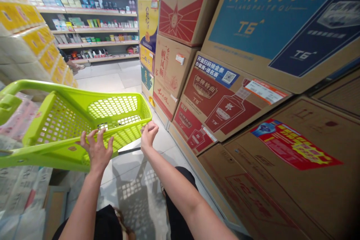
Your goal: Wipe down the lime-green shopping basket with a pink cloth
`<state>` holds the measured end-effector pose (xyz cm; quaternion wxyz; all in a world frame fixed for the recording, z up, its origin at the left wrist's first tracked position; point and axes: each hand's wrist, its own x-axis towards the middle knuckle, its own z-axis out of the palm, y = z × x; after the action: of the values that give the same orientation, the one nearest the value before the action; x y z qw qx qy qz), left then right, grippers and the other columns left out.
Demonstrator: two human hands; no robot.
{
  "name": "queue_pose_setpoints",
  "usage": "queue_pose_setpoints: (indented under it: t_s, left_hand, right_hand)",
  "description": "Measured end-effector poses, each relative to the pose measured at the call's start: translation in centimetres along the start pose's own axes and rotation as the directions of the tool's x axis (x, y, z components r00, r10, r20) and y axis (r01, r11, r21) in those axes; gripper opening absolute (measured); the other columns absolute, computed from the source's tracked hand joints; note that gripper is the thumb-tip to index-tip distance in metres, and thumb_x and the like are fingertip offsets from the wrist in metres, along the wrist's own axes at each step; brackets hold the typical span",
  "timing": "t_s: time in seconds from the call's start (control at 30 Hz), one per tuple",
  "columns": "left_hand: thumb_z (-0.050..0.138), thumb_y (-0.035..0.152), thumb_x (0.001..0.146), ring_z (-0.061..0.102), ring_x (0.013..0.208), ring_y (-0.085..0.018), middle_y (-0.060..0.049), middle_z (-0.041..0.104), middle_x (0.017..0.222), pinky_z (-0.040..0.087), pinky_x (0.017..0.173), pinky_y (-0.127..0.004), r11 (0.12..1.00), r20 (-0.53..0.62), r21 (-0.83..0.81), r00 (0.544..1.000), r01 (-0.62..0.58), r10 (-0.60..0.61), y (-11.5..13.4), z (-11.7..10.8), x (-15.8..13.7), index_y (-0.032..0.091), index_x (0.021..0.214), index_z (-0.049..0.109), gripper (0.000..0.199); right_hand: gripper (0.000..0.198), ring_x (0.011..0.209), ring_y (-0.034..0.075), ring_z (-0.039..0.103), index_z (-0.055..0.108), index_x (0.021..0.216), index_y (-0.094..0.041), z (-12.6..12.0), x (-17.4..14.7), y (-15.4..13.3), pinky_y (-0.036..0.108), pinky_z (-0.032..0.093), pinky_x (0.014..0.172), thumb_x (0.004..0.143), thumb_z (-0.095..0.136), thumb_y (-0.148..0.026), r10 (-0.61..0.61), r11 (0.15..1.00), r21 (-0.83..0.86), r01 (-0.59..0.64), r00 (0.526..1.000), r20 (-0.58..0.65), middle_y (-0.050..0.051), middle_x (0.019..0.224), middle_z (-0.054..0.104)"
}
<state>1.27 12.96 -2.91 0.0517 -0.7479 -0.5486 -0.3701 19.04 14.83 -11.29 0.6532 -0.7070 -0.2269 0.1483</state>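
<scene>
A lime-green plastic shopping cart (pixel 118 138) with perforated walls stands in front of me, slanting across the left half of the view. My left hand (pixel 98 150) is at its near rim, fingers spread with the tips over the edge and the thumb apart. Around the right front corner of the same rim, my right hand (pixel 149 135) is closed, its fingers curled against the cart. The cart's basket shows no goods inside. My right palm and the exact contact of its fingertips are hidden.
Stacked cardboard cartons (pixel 225 108) line the right side. Yellow-and-white packs (pixel 42 45) are piled at the left, with wrapped packages (pixel 22 183) below. Shelves (pixel 98 30) of small boxes and bottles stand at the back. A person's foot (pixel 75 66) shows beside the left pile. Tiled floor (pixel 135 198) runs between.
</scene>
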Motion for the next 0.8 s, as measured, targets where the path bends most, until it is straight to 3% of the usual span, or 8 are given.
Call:
queue_pose_setpoints:
  t_s: [0.07, 0.13, 0.23, 0.4, 0.47, 0.6, 0.73, 0.8]
  left_hand:
    - [0.054, 0.039, 0.085, 0.01, 0.14, -0.034, -0.014, 0.041, 0.129, 0.01, 0.118, -0.054, 1.0, 0.012, 0.003, 1.0, -0.012, 0.012, 0.0, 0.1, 0.0, 0.019, 0.118, 0.057, 0.04]
    - [0.054, 0.039, 0.085, 0.011, 0.139, -0.034, -0.014, 0.042, 0.127, 0.011, 0.117, -0.054, 1.0, 0.013, 0.008, 1.0, -0.01, 0.01, 0.1, 0.1, 0.0, 0.019, 0.119, 0.057, 0.04]
    - [0.054, 0.041, 0.085, 0.013, 0.139, -0.034, -0.014, 0.043, 0.127, 0.012, 0.117, -0.054, 1.0, 0.009, 0.015, 1.0, -0.002, 0.001, 0.2, 0.2, 0.1, 0.019, 0.12, 0.057, 0.041]
    - [0.054, 0.041, 0.085, 0.013, 0.139, -0.034, -0.014, 0.043, 0.128, 0.013, 0.117, -0.054, 1.0, 0.002, 0.013, 1.0, -0.017, 0.017, 0.1, 0.3, 0.0, 0.018, 0.121, 0.057, 0.042]
    - [0.054, 0.041, 0.085, 0.013, 0.14, -0.034, -0.013, 0.043, 0.127, 0.013, 0.117, -0.054, 1.0, 0.002, -0.002, 1.0, -0.015, 0.015, 0.0, 0.3, 0.0, 0.019, 0.121, 0.057, 0.042]
    - [0.055, 0.04, 0.085, 0.014, 0.14, -0.035, -0.013, 0.045, 0.128, 0.013, 0.117, -0.056, 1.0, 0.001, -0.017, 1.0, -0.006, 0.006, 0.0, 0.4, -0.1, 0.019, 0.121, 0.057, 0.042]
    - [0.055, 0.038, 0.086, 0.016, 0.14, -0.034, -0.013, 0.044, 0.134, 0.011, 0.117, -0.058, 1.0, -0.029, -0.001, 0.999, 0.019, -0.019, 0.4, -0.2, -0.2, 0.021, 0.123, 0.058, 0.041]
    - [0.054, 0.037, 0.086, 0.014, 0.142, -0.035, -0.013, 0.04, 0.141, 0.004, 0.116, -0.063, 0.996, -0.096, 0.025, 0.992, 0.087, -0.084, 0.4, -0.9, -0.1, 0.023, 0.124, 0.058, 0.04]
  right_hand:
    - [0.036, 0.116, 0.025, 0.049, 0.041, 0.12, -0.019, -0.2, -0.9, -0.7, 0.041, 0.039, 0.1, 0.085, 0.047, -0.02, 0.068, 0.998, -0.013, -0.068, 0.996, -0.054, 0.017, 0.124, 0.052]
    - [0.033, 0.114, 0.025, 0.05, 0.046, 0.114, -0.02, -0.4, -2.3, -1.6, 0.042, 0.038, 0.101, 0.081, 0.05, -0.017, 0.055, 0.998, -0.025, -0.055, 0.998, -0.007, 0.014, 0.12, 0.055]
    - [0.032, 0.112, 0.023, 0.052, 0.048, 0.109, -0.021, -0.7, -4.7, -2.9, 0.04, 0.039, 0.102, 0.078, 0.049, -0.012, -0.074, 0.997, 0.017, 0.073, 0.989, 0.128, 0.011, 0.113, 0.056]
    - [0.043, 0.124, 0.022, 0.044, 0.052, 0.115, -0.023, -1.1, -5.2, -3.7, 0.041, 0.034, 0.108, 0.077, 0.043, -0.005, -0.318, 0.947, 0.004, 0.32, 0.94, 0.128, 0.012, 0.126, 0.046]
    - [0.044, 0.123, 0.024, 0.044, 0.058, 0.105, -0.023, -0.9, -4.4, -3.0, 0.042, 0.033, 0.108, 0.07, 0.044, -0.001, -0.281, 0.955, -0.056, 0.29, 0.951, 0.131, 0.01, 0.122, 0.045]
    - [0.043, 0.106, 0.025, 0.051, 0.061, 0.094, -0.02, -0.6, -3.6, -1.8, 0.042, 0.039, 0.102, 0.06, 0.048, 0.002, -0.029, 0.989, -0.137, 0.047, 0.991, 0.128, 0.008, 0.105, 0.047]
    - [0.049, 0.12, 0.024, 0.045, 0.058, 0.111, -0.022, -0.9, -3.1, -2.2, 0.041, 0.034, 0.108, 0.07, 0.043, 0.0, -0.173, 0.98, -0.094, 0.177, 0.984, 0.052, 0.011, 0.119, 0.046]
    - [0.048, 0.12, 0.024, 0.045, 0.059, 0.109, -0.021, -1.2, -2.8, -2.5, 0.04, 0.034, 0.108, 0.069, 0.042, 0.001, -0.188, 0.977, -0.09, 0.192, 0.981, 0.058, 0.011, 0.118, 0.046]
